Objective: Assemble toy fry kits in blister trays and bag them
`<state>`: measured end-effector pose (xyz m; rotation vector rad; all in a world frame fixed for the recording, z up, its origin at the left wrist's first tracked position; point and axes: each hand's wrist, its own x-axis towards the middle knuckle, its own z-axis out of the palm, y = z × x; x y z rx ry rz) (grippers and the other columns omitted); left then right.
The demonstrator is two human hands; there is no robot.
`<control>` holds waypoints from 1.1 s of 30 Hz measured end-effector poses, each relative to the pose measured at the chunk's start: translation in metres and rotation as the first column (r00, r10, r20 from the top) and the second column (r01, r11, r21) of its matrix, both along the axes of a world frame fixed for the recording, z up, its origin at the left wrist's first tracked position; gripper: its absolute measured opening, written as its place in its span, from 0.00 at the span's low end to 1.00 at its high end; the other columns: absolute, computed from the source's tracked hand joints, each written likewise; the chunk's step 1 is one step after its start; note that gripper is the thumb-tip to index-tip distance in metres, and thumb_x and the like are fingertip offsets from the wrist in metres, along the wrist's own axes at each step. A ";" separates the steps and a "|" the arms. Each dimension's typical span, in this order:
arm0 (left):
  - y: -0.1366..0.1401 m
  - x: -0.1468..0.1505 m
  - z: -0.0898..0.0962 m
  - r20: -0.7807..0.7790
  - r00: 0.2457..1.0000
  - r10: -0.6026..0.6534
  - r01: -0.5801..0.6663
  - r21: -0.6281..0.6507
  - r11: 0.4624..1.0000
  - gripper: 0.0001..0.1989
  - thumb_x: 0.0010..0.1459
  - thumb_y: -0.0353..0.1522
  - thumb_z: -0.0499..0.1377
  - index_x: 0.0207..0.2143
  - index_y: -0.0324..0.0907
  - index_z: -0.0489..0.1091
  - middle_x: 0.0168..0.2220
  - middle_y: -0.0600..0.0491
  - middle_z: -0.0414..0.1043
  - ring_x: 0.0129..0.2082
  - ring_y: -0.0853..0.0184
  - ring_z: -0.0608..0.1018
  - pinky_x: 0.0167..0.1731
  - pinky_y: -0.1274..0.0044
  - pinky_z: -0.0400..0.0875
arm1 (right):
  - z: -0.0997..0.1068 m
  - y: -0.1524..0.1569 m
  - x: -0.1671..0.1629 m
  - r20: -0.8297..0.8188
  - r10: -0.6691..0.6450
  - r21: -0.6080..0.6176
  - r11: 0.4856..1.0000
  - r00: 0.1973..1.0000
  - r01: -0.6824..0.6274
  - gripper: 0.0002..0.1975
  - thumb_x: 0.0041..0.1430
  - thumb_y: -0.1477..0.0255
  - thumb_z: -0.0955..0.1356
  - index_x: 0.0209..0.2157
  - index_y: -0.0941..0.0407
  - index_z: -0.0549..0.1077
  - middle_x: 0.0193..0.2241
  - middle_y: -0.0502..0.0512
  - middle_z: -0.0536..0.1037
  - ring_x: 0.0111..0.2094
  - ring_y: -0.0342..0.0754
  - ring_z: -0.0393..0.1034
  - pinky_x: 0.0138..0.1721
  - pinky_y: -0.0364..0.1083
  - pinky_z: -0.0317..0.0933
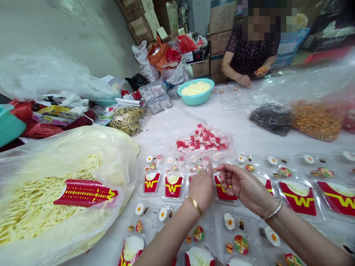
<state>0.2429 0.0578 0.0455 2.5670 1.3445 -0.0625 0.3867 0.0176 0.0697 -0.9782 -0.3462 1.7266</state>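
Observation:
My left hand (201,187), with a gold bracelet, reaches over a clear blister tray in the upper row. Its fingers, slightly blurred, come together at a small red-and-white popsicle piece (205,161). Just to the right, my right hand (242,184), wearing a silver bangle, hovers above a red fries box (225,189). Its index finger is bent forward and the others curl into the palm; whatever they hold is hidden. Beyond both hands lies a heap of popsicle pieces (202,140) on clear plastic. Neighbouring trays hold miniature eggs (241,158), round pizza-like pieces (249,167) and fries boxes.
At left, a big plastic bag (122,147) of pale fries pieces carries a red fries carton (85,193). A turquoise basin (196,99) stands at the back. Bags of dark (271,117) and orange pieces (317,120) lie at right. Across the table, a person (251,55) handles small orange pieces.

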 end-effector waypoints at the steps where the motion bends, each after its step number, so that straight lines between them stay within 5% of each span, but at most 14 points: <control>1: -0.010 -0.008 0.023 0.053 0.987 -0.152 0.157 -0.107 0.982 0.11 0.55 0.28 0.55 0.42 0.40 0.70 0.33 0.45 0.75 0.28 0.61 0.77 0.25 0.75 0.65 | -0.001 0.000 0.000 0.011 -0.002 0.005 1.000 1.000 0.002 0.12 0.58 0.63 0.66 0.35 0.58 0.74 0.25 0.50 0.68 0.23 0.41 0.60 0.19 0.39 0.53; 3: -0.018 -0.024 0.073 0.308 0.852 -0.422 0.497 -0.227 0.838 0.07 0.58 0.32 0.55 0.35 0.47 0.72 0.27 0.54 0.75 0.26 0.67 0.76 0.24 0.78 0.64 | -0.005 0.000 -0.002 0.043 -0.004 0.011 1.000 0.999 0.003 0.13 0.58 0.62 0.66 0.35 0.58 0.74 0.25 0.50 0.68 0.24 0.41 0.60 0.19 0.39 0.52; 4: -0.012 -0.029 0.096 0.375 0.818 -0.437 0.538 -0.229 0.811 0.08 0.59 0.33 0.53 0.35 0.49 0.72 0.27 0.56 0.75 0.26 0.69 0.75 0.25 0.80 0.65 | -0.008 -0.001 -0.003 0.057 0.002 0.009 1.000 0.998 -0.003 0.14 0.58 0.61 0.66 0.34 0.58 0.73 0.25 0.50 0.69 0.24 0.41 0.60 0.19 0.39 0.52; 7: 0.043 -0.023 0.132 0.282 0.919 -0.277 0.314 -0.096 0.945 0.12 0.62 0.31 0.48 0.36 0.46 0.72 0.31 0.54 0.75 0.29 0.69 0.75 0.31 0.79 0.67 | -0.017 -0.006 -0.007 0.086 0.040 -0.012 0.999 0.995 -0.040 0.16 0.59 0.59 0.65 0.33 0.58 0.73 0.24 0.51 0.68 0.23 0.41 0.60 0.19 0.39 0.51; 9: 0.097 -0.006 0.119 0.055 0.979 -0.197 0.197 0.008 0.980 0.12 0.60 0.32 0.50 0.33 0.42 0.73 0.31 0.50 0.75 0.32 0.65 0.76 0.32 0.77 0.67 | -0.022 -0.009 -0.008 0.105 0.050 -0.033 0.998 0.993 -0.047 0.16 0.60 0.59 0.64 0.34 0.59 0.73 0.24 0.51 0.68 0.23 0.41 0.60 0.19 0.39 0.50; 11: 0.145 0.013 0.086 -0.246 0.966 -0.086 0.086 -0.012 0.996 0.10 0.58 0.31 0.52 0.34 0.40 0.73 0.35 0.47 0.76 0.37 0.62 0.76 0.37 0.76 0.68 | -0.023 -0.013 -0.007 0.130 0.046 -0.027 0.999 0.990 -0.043 0.16 0.60 0.60 0.64 0.35 0.59 0.73 0.24 0.51 0.68 0.24 0.42 0.60 0.19 0.40 0.50; 16: 0.192 0.040 0.009 -0.358 0.934 0.002 -0.024 -0.056 0.998 0.14 0.52 0.29 0.57 0.43 0.37 0.72 0.43 0.41 0.75 0.42 0.58 0.77 0.39 0.75 0.70 | -0.013 -0.009 -0.001 0.200 0.071 0.014 0.997 0.977 -0.076 0.16 0.59 0.59 0.64 0.33 0.58 0.74 0.24 0.51 0.67 0.24 0.41 0.59 0.19 0.39 0.50; 19: 0.192 0.044 -0.002 -0.336 0.941 0.045 -0.064 -0.045 0.997 0.20 0.50 0.27 0.59 0.48 0.37 0.68 0.44 0.40 0.74 0.43 0.57 0.77 0.40 0.75 0.71 | -0.004 0.000 0.004 0.245 0.083 0.015 0.996 0.966 -0.090 0.17 0.58 0.59 0.64 0.30 0.59 0.74 0.24 0.51 0.67 0.23 0.41 0.59 0.20 0.39 0.50; 22: 0.189 0.045 0.015 -0.276 0.959 0.062 -0.073 -0.032 0.997 0.16 0.51 0.27 0.58 0.45 0.35 0.70 0.42 0.39 0.74 0.41 0.57 0.77 0.39 0.73 0.70 | 0.006 0.009 0.010 0.306 0.097 0.044 0.992 0.947 -0.116 0.16 0.58 0.60 0.64 0.29 0.58 0.75 0.25 0.52 0.68 0.25 0.42 0.60 0.20 0.39 0.52; 26: 0.154 0.033 0.089 -0.057 0.998 0.009 -0.009 0.012 1.000 0.12 0.59 0.32 0.52 0.43 0.37 0.69 0.41 0.45 0.73 0.37 0.66 0.75 0.37 0.76 0.69 | 0.024 0.027 0.022 0.404 0.104 0.091 0.984 0.909 -0.153 0.13 0.58 0.66 0.64 0.28 0.59 0.75 0.27 0.54 0.72 0.25 0.42 0.62 0.20 0.39 0.54; 28: 0.116 0.018 0.141 0.395 0.913 -0.103 0.119 -0.015 0.993 0.11 0.58 0.34 0.55 0.42 0.39 0.68 0.37 0.50 0.73 0.32 0.70 0.74 0.30 0.79 0.68 | 0.035 0.045 0.031 0.439 0.117 0.120 0.975 0.891 -0.187 0.11 0.57 0.69 0.64 0.28 0.60 0.75 0.27 0.55 0.72 0.25 0.41 0.63 0.20 0.39 0.54; 30: 0.072 0.003 0.183 0.552 0.828 -0.098 0.178 -0.093 0.980 0.12 0.56 0.35 0.58 0.43 0.42 0.69 0.35 0.52 0.72 0.31 0.70 0.73 0.28 0.80 0.67 | 0.045 0.068 0.040 0.431 0.148 0.129 0.966 0.890 -0.224 0.10 0.57 0.72 0.64 0.29 0.61 0.75 0.28 0.56 0.73 0.24 0.41 0.63 0.20 0.39 0.54; 33: 0.023 -0.006 0.187 0.450 0.881 -0.146 0.280 -0.247 0.928 0.09 0.55 0.33 0.59 0.39 0.44 0.70 0.31 0.54 0.72 0.27 0.71 0.71 0.27 0.79 0.66 | 0.057 0.101 0.049 0.367 0.185 0.102 0.966 0.911 -0.237 0.10 0.56 0.75 0.62 0.28 0.63 0.75 0.27 0.55 0.72 0.22 0.40 0.62 0.18 0.39 0.53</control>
